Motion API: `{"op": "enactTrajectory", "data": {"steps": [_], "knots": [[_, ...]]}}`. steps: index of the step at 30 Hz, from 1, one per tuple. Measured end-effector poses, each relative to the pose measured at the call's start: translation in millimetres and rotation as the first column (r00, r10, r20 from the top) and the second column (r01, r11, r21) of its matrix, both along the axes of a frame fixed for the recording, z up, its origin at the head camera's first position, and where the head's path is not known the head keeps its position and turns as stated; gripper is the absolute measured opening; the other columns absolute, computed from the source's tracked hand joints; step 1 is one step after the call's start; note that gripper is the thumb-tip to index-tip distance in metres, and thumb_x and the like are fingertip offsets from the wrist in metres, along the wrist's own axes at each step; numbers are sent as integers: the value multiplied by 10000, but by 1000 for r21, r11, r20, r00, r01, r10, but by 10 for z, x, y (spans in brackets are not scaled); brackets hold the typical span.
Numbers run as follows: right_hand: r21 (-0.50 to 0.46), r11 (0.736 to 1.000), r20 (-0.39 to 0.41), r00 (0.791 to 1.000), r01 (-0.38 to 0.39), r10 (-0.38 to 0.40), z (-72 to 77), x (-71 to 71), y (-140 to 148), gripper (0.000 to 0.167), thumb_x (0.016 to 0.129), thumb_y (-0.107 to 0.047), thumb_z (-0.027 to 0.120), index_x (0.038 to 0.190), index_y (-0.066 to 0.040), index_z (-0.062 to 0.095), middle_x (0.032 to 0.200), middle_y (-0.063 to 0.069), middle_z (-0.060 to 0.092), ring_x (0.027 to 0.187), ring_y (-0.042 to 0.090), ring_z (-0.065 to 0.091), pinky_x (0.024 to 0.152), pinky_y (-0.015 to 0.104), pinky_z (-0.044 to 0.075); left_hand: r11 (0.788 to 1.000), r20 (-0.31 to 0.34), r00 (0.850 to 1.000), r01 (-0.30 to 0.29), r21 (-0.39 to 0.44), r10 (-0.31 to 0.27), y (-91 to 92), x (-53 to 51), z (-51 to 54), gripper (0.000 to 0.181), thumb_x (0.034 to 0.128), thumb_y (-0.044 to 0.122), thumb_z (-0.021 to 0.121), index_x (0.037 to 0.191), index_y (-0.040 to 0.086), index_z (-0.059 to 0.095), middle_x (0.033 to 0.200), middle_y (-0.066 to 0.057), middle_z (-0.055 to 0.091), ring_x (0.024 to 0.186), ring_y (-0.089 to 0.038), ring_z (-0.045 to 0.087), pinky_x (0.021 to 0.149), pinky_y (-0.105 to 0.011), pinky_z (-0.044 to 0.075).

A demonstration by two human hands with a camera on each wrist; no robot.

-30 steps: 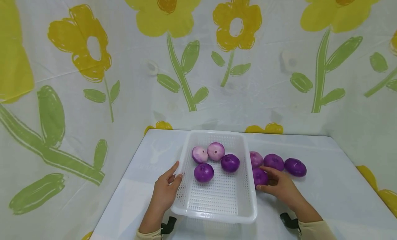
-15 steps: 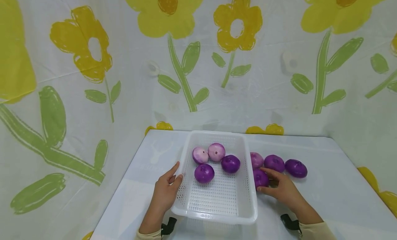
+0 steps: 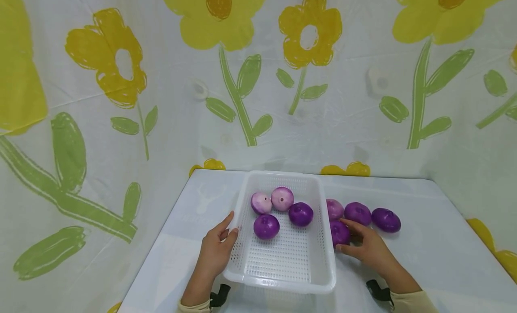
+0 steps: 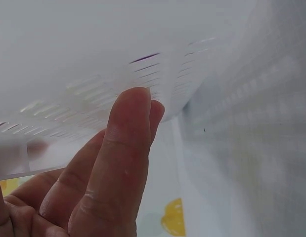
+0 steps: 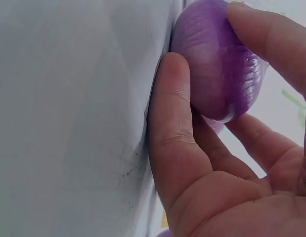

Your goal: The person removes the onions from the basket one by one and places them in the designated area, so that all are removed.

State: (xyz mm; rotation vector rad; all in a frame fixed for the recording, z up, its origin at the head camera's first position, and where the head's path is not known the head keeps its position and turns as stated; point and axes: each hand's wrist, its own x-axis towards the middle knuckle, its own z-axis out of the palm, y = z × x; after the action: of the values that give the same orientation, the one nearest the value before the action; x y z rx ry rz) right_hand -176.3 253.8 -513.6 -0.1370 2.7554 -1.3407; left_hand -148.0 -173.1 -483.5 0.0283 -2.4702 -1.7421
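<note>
In the head view a white perforated plastic basket (image 3: 278, 277) stands in the middle of the table with several purple onions (image 3: 266, 227) in it. My left hand (image 3: 216, 248) rests against its left side, fingers fairly straight; the left wrist view shows the fingertips against the slotted wall (image 4: 49, 54). Just right of the basket, my right hand (image 3: 369, 245) holds a dark purple onion (image 3: 340, 233) between thumb and fingers. Up close in the right wrist view, that onion (image 5: 212, 64) sits beside the white tabletop, with fingers on both sides of it.
Behind the held onion lie a paler onion (image 3: 334, 209), partly hidden by the basket rim, and two darker onions (image 3: 357, 213) to its right. The white table (image 3: 424, 254) reaches back to a flower-printed cloth (image 3: 347, 133), which also hangs along both sides.
</note>
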Motion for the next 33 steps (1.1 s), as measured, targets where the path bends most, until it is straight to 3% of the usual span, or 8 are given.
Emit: {"op": "enactTrajectory", "data": {"steps": [15, 28, 33], "knots": [[22, 1000, 10, 1000, 17, -17, -5, 12, -5, 980, 771, -434, 949, 1584, -131, 494, 1476, 228, 581, 1265, 417, 620, 1008, 572, 536, 1000, -6, 1000, 10, 13, -10, 0, 5, -15, 528, 1059, 204, 657, 1571, 186, 531, 1429, -242, 615, 1173, -327, 686, 778, -407, 634], [76, 997, -11, 1000, 12, -11, 53, 44, -14, 1007, 754, -470, 952, 1586, -139, 491, 1443, 220, 610, 1209, 402, 657, 922, 537, 589, 1000, 10, 1000, 10, 13, -10, 8, 13, 1, 534, 1062, 204, 652, 1579, 193, 519, 1426, -237, 620, 1138, -309, 702, 779, -415, 635], [40, 999, -29, 1000, -4, 6, 78, 43, 25, 1005, 772, -424, 950, 1593, -95, 471, 1509, 227, 558, 1216, 421, 661, 912, 507, 598, 1000, -5, 1000, 16, 6, -16, 2, -1, 8, 532, 1063, 193, 649, 1579, 183, 519, 1422, -245, 619, 1161, -331, 695, 780, -408, 634]]}}
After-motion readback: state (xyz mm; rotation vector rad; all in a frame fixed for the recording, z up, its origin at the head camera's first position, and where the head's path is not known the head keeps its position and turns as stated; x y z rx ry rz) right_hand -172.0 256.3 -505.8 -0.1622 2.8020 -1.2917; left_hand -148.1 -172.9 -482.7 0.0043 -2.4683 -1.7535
